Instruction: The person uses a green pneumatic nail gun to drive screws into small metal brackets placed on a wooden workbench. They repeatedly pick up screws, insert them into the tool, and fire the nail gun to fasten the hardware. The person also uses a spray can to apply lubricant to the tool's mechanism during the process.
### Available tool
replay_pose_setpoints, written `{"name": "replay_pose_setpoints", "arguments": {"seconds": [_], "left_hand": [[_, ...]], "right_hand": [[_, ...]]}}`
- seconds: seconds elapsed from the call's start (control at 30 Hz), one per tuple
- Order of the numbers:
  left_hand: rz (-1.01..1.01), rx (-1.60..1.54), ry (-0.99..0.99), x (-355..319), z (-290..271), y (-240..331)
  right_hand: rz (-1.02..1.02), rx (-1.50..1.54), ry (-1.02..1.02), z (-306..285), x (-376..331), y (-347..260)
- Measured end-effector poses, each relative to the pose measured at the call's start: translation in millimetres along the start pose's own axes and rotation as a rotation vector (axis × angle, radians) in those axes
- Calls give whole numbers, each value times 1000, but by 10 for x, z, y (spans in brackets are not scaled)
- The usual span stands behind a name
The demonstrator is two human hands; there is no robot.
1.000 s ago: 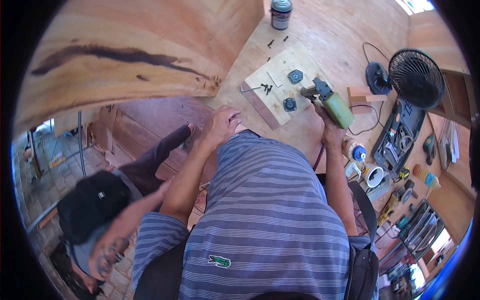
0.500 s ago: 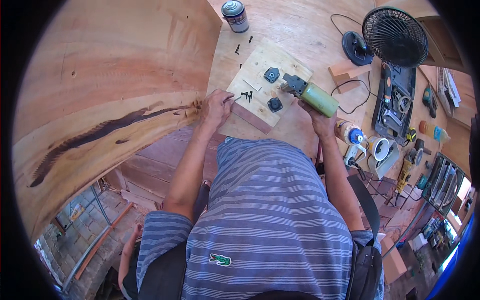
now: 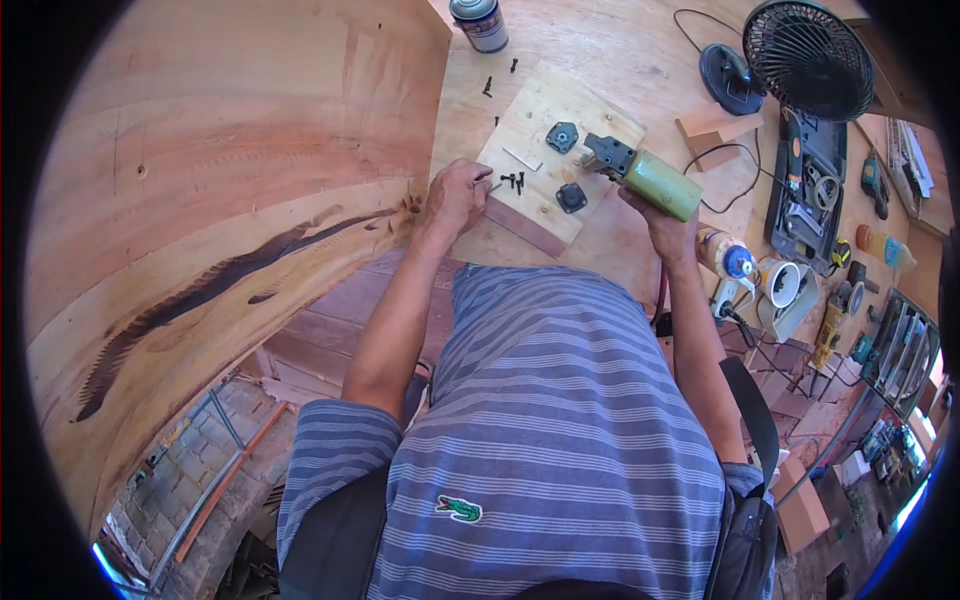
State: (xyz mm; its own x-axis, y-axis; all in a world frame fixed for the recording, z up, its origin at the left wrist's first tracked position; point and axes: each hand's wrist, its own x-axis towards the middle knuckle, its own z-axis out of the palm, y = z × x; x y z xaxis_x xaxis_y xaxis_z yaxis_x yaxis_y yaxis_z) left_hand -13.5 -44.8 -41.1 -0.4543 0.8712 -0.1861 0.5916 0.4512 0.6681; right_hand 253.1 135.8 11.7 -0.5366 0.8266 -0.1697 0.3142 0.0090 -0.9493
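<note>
On the tabletop (image 3: 610, 60), a small plywood board (image 3: 540, 130) lay between the hands. Black screws (image 3: 513, 181) were pinched by the left hand (image 3: 455, 195) at its near-left edge; a green power tool (image 3: 650, 178) was gripped by the right hand (image 3: 668, 222).

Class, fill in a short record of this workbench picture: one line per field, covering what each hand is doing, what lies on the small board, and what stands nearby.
Left hand: left hand pinches a small dark screw at the edge of the plywood board
Right hand: right hand grips a green power tool, its head over the board
On board: two black round fittings, loose black screws
Nearby: spray can, black fan, open tool case
Surface: wooden workbench
</note>
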Motion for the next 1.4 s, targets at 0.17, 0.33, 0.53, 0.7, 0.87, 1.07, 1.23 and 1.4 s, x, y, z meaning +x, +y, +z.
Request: {"name": "replay_pose_setpoints", "arguments": {"seconds": [0.17,0.33,0.53,0.7,0.87,1.07,1.23,1.4], "left_hand": [[-28,43,-30,-4,-47,-24],[-58,10,42,99,-48,-48],[-9,-5,195,623,12,-139],[-7,-9,126,939,85,-135],[-79,42,26,957,100,-172],[-61,-15,5,936,118,-314],[-15,-52,51,971,180,-398],[-106,-50,0,945,101,-250]], "right_hand": [[-4,-42,-16,-8,6,-8],[-5,-18,-22,-10,3,52],[-30,4,-3,-20,-16,14],[-42,34,-35,-28,-2,17],[23,251,-63,25,13,100],[-4,226,-49,-4,-8,58],[-22,66,-32,-28,-10,5],[15,101,-27,-5,-7,-37]]}}
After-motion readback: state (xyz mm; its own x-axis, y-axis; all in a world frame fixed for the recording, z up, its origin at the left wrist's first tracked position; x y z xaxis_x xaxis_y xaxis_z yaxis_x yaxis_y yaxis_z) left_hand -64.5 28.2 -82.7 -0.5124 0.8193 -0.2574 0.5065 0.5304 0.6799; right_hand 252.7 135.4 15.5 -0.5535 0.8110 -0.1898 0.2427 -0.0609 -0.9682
